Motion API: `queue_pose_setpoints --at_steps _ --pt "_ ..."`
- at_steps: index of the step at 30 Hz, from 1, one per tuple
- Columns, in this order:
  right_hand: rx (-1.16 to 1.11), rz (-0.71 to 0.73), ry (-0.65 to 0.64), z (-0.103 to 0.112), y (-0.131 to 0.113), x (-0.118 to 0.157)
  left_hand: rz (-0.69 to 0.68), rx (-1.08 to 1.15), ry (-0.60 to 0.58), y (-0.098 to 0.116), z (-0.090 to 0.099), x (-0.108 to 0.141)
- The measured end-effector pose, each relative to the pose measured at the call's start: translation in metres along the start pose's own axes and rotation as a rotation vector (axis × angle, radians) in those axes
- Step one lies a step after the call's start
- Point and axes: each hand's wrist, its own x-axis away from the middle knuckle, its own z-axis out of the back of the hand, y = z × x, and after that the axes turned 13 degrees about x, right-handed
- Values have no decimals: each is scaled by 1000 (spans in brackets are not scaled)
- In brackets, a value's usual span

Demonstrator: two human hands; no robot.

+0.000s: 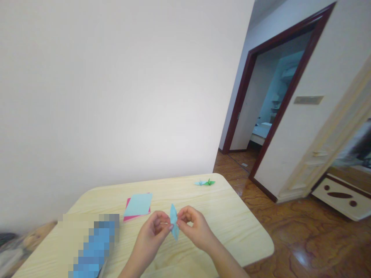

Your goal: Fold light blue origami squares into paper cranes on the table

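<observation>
A narrow, pointed piece of folded light blue paper (173, 214) is held upright above the table. My left hand (155, 231) pinches it from the left, thumb and fingertips at its middle. From the right, my right hand (196, 227) grips the same paper between thumb and fingers. To the left of my hands lie light blue square sheets (139, 204) over a pink sheet (128, 218). Near the far right corner sit a small light blue folded paper figure (199, 183) and a green one (210, 182), side by side.
The pale wooden table (232, 216) has rounded corners and stands against a white wall. A blurred-out blue object (95, 247) lies at the table's left front. Beyond the right edge are a wooden floor, an open doorway and a low cabinet (342, 197).
</observation>
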Motion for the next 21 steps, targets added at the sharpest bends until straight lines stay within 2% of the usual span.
queue_pose_setpoints --at_steps 7,12,16,21 --pt "-16 22 7 -1 -5 -2 -61 -58 -33 -4 3 -1" --pt "-139 22 -67 -4 -5 -3 -79 -121 -42 -6 6 -1" --pt "-256 5 -122 -4 -5 -4 -47 -101 -59 0 7 0" --pt "-269 29 -180 0 -3 -5 -45 -141 -98 10 6 1"
